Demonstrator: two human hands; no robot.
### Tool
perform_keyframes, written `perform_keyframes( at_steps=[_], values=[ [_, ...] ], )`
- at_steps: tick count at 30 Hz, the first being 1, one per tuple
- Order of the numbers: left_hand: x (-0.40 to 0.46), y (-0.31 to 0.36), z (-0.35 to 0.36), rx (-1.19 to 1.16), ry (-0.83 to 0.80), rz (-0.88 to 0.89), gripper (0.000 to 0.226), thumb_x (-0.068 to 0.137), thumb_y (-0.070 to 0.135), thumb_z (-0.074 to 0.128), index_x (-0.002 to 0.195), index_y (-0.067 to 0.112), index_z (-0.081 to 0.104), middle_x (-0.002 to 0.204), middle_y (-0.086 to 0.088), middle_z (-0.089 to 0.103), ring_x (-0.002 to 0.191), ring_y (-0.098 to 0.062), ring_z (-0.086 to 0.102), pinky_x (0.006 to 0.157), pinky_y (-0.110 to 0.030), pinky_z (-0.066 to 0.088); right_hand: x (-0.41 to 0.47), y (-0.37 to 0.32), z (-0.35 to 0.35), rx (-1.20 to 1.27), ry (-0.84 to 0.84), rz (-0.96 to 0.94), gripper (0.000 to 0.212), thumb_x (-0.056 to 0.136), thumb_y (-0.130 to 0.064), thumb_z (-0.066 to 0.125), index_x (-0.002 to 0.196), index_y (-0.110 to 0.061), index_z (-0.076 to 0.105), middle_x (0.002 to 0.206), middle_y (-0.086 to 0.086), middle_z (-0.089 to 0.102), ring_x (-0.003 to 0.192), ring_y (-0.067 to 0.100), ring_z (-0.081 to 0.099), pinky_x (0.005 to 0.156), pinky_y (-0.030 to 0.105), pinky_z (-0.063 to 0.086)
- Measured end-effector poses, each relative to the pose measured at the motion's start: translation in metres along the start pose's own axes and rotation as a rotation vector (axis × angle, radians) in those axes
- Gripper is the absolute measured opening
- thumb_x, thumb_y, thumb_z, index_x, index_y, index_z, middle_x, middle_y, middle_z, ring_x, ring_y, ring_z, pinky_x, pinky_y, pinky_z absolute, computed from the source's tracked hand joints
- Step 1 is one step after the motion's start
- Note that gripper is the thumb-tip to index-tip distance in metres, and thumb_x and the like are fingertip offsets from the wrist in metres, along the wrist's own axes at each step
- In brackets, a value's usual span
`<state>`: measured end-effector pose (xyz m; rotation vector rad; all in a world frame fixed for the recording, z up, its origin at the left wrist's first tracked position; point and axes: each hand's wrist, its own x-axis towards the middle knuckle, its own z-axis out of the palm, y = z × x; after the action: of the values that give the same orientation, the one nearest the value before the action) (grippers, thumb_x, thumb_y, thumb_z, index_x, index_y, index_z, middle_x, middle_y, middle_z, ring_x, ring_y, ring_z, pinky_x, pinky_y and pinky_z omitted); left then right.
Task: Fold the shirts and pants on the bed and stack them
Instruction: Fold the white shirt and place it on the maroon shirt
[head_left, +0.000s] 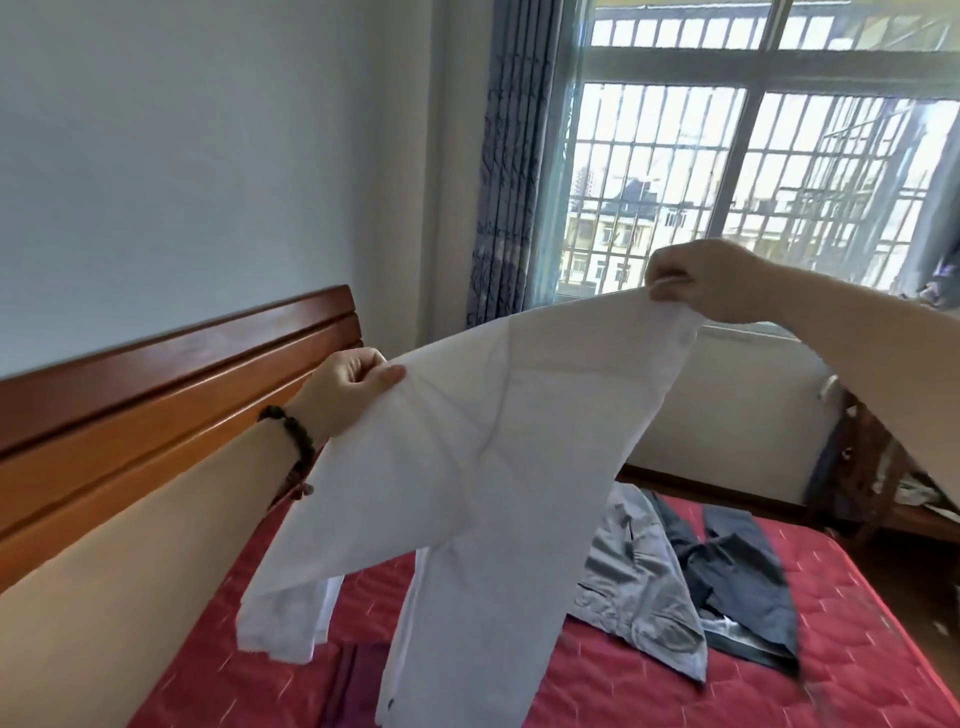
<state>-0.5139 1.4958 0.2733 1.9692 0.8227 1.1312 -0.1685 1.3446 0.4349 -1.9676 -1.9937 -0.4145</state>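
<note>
A white shirt (467, 467) hangs spread in the air above the red bed (649, 686). My left hand (348, 384) pinches its upper left edge, and my right hand (711, 283) pinches the upper right corner, held higher. The shirt's lower parts dangle toward the mattress. Behind it, on the bed, lie a grey garment (634, 582) and dark pants (737, 577), both unfolded. A dark red cloth (353, 686) shows under the shirt's hem.
A wooden headboard (156, 395) runs along the left against the wall. A barred window (753, 182) with a blue curtain (514, 156) is behind. Wooden furniture (883, 478) stands at the right beside the bed.
</note>
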Motion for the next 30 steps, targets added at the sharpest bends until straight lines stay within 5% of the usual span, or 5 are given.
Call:
perform_keyframes(
  at_steps=[4,13,18,22,30],
  values=[
    [-0.024,-0.002,-0.033,0.251,0.119,0.077,0.016,0.09,0.036,0.061,0.084,0.023,0.055,0.064,0.007,0.052,0.054,-0.005,0.045,0.053,-0.022,0.042,0.001,-0.025,0.018,0.062,0.006,-0.079,0.011,0.092,-0.009,0.055,0.082,-0.012,0.057,0.08,0.007,0.058,0.081,0.026,0.051,0.074,0.035,0.039],
    [-0.082,-0.014,-0.102,0.56,0.307,0.155,0.06,0.088,0.052,0.056,0.051,0.012,0.032,0.046,0.002,0.028,0.045,-0.015,0.026,0.045,-0.025,0.025,-0.018,-0.101,0.048,-0.061,0.243,-0.012,0.015,0.096,-0.024,0.048,0.094,-0.016,0.061,0.092,0.012,0.062,0.092,0.033,0.056,0.088,0.042,0.044],
    [-0.123,-0.041,-0.145,0.288,0.132,0.045,0.072,0.078,0.06,0.064,0.051,0.0,0.035,0.043,0.009,0.03,0.039,-0.008,0.028,0.038,-0.013,0.025,-0.037,-0.17,0.075,-0.244,0.364,0.12,0.014,0.094,-0.012,0.047,0.1,-0.008,0.059,0.101,0.018,0.061,0.105,0.036,0.052,0.1,0.042,0.032],
    [-0.174,-0.069,-0.185,0.108,0.017,-0.067,0.061,0.08,0.053,0.067,0.04,0.019,0.037,0.037,0.013,0.036,0.034,-0.004,0.034,0.036,-0.01,0.027,-0.062,-0.231,0.093,-0.257,0.335,0.035,0.019,0.095,-0.011,0.039,0.107,-0.004,0.052,0.107,0.022,0.057,0.107,0.036,0.048,0.097,0.045,0.035],
    [-0.26,-0.107,-0.231,0.036,-0.282,-0.269,0.092,0.049,0.087,0.059,0.067,-0.004,0.063,0.06,-0.01,0.059,0.051,-0.022,0.053,0.045,-0.023,0.042,-0.156,-0.304,0.103,-0.24,0.3,-0.122,0.033,0.091,-0.031,0.035,0.072,-0.008,0.05,0.066,0.012,0.057,0.07,0.033,0.052,0.076,0.039,0.041]
  ],
)
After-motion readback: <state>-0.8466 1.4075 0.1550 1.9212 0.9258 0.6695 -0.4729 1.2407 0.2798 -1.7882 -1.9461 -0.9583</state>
